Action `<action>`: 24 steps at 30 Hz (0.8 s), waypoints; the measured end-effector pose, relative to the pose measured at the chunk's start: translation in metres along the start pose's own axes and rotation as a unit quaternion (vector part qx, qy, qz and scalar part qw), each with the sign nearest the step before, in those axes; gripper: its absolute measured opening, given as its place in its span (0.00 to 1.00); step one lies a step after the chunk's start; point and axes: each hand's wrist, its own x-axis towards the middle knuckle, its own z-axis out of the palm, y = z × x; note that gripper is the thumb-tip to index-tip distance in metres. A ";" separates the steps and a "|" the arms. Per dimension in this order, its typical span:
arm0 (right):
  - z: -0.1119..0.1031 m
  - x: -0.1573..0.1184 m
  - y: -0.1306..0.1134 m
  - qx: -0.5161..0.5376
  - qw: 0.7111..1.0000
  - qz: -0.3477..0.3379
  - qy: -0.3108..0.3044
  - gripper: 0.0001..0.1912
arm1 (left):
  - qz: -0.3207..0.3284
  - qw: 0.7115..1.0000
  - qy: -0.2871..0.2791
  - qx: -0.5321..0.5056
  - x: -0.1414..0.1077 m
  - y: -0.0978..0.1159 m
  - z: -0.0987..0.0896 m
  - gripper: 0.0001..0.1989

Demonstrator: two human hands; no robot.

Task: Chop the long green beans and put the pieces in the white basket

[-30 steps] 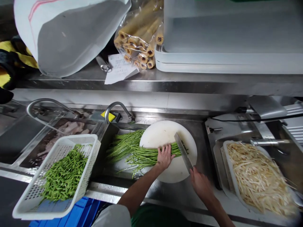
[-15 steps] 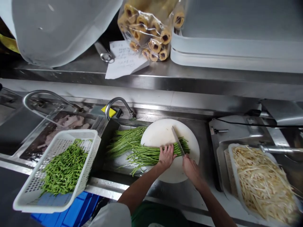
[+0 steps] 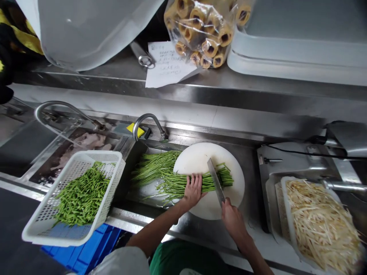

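While the L hand [image 3: 193, 191] was clamped over a thick bundle of green stalks [image 3: 172, 183], fingers curved across it, the R hand [image 3: 231, 215] was closed tight round the handle of a knife [image 3: 215, 181], its long flat metal blade slanting across the bundle's R part. All this was on a round, smooth white cutting board [image 3: 192, 156], set partly over the sink [image 3: 123, 179] & partly over the s/s worktop [image 3: 250, 208]. Stalks were long, thin & glossy; loose ends trailed off L of the board into the sink, blunt ends bunched on the board, just R of the blade. Couldn't tell if the edge had bitten in.

Well L of the board: perforated white plastic basket [image 3: 107, 202] w/ short green pieces [image 3: 83, 194], blue plastic crate [image 3: 86, 252] below. Well R of the board: tub of pale stringy sprouts [image 3: 321, 221], tangled. Beyond the board, to L: curved metal faucet [image 3: 146, 115], yellow sponge [image 3: 139, 130] beside it.

Shelf [image 3: 212, 91] above/beyond the board: clear, crinkly bag of hollow-ended tan rolls [image 3: 200, 34], partly over a creased white paper [image 3: 164, 72] w/ several handwritten lines, too blurred to read.
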 end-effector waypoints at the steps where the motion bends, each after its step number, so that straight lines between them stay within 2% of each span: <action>1: 0.003 0.004 -0.003 -0.005 1.000 0.004 -0.005 0.14 | 0.001 1.000 -0.003 0.001 0.001 0.001 0.001 0.40; 6: 0.005 0.031 -0.013 0.005 1.000 0.017 -0.024 0.17 | 0.009 1.000 -0.021 -0.001 0.005 0.003 -0.003 0.38; 9: -0.002 0.035 -0.014 0.003 1.000 0.016 -0.023 0.16 | 0.007 1.000 -0.004 -0.012 0.002 -0.002 -0.010 0.46; 11: -0.007 0.027 -0.014 0.001 1.000 0.017 -0.011 0.16 | -0.002 1.000 0.014 -0.011 -0.003 -0.009 -0.015 0.54; 13: -0.009 0.015 -0.015 0.002 1.000 0.018 0.008 0.16 | -0.011 1.000 0.019 -0.005 -0.009 -0.019 -0.018 0.57; 15: -0.008 0.003 -0.021 0.009 1.000 0.011 0.013 0.16 | -0.015 1.000 0.008 0.002 -0.015 -0.028 -0.018 0.55; 18: 0.001 -0.004 -0.033 0.015 1.000 -0.005 -0.013 0.15 | -0.021 1.000 -0.013 0.002 -0.018 -0.035 -0.013 0.47; 24: 0.020 0.017 -0.045 -0.003 1.000 -0.002 -0.026 0.14 | -0.019 0.999 -0.026 -0.008 -0.014 -0.032 -0.003 0.39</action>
